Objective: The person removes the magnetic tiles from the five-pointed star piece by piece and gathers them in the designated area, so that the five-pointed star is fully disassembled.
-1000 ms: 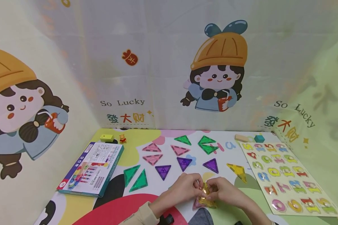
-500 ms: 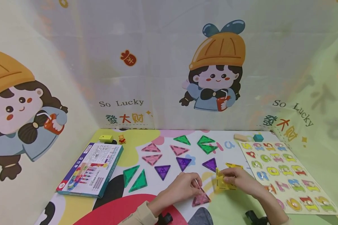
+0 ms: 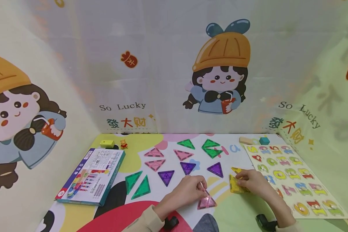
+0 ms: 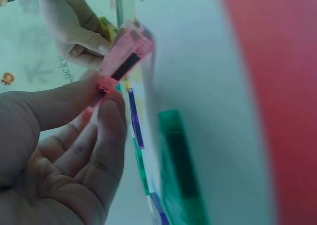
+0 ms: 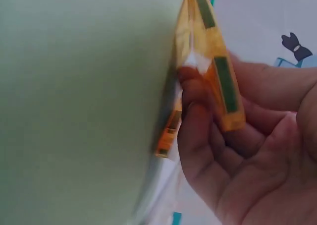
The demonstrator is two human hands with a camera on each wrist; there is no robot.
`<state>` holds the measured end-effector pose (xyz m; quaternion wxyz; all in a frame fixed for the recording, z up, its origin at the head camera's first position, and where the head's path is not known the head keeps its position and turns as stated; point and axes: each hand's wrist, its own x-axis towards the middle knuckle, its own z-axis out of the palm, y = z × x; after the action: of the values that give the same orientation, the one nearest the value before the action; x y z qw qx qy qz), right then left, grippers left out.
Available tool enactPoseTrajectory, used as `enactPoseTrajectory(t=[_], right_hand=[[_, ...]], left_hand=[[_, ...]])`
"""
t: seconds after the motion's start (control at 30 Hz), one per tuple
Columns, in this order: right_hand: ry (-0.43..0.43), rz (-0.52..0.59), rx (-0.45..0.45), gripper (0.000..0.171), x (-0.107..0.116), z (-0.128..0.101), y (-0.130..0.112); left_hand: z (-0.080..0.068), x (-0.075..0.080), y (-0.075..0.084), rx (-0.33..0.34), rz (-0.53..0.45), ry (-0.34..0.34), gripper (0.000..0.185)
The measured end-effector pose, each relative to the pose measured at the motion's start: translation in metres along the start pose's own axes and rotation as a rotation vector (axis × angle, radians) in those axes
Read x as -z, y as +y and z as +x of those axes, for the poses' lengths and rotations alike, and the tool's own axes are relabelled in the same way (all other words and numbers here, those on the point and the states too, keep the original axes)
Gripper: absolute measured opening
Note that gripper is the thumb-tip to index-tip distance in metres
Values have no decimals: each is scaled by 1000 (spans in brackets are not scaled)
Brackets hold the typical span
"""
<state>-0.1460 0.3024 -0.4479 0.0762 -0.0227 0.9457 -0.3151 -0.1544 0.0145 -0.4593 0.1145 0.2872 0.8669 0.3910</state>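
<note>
The left hand (image 3: 188, 190) pinches a pink triangle tile (image 3: 206, 203) by its upper corner, the tile lying on the worktop (image 3: 243, 216) near the front edge. The right hand (image 3: 253, 183) grips yellow tiles (image 3: 235, 187) just beside the number puzzle board (image 3: 295, 180), its fingers (image 5: 198, 116) curled round them. These tiles look light, stiff and smooth, perhaps slippery; the edges seem the best place to hold.

Both forearms reach forward, low over counter. Left hand (image 3: 188, 190) curled, thumb and fingers (image 4: 106, 118) in pinching grip. Right hand (image 3: 253, 182) apart, fingers bent, gripping.
</note>
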Motion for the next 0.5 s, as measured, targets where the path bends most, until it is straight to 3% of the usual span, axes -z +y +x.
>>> enactPoseTrajectory(t=[0.2, 0.33, 0.5], right_hand=[[57, -78, -5, 20, 1, -3, -11], [56, -72, -15, 20, 3, -5, -15], [52, -67, -10, 20, 2, -6, -16]], left_hand=[[13, 0, 3, -12, 133, 21, 12], [18, 3, 5, -13, 221, 30, 14], [16, 10, 3, 5, 222, 39, 19]])
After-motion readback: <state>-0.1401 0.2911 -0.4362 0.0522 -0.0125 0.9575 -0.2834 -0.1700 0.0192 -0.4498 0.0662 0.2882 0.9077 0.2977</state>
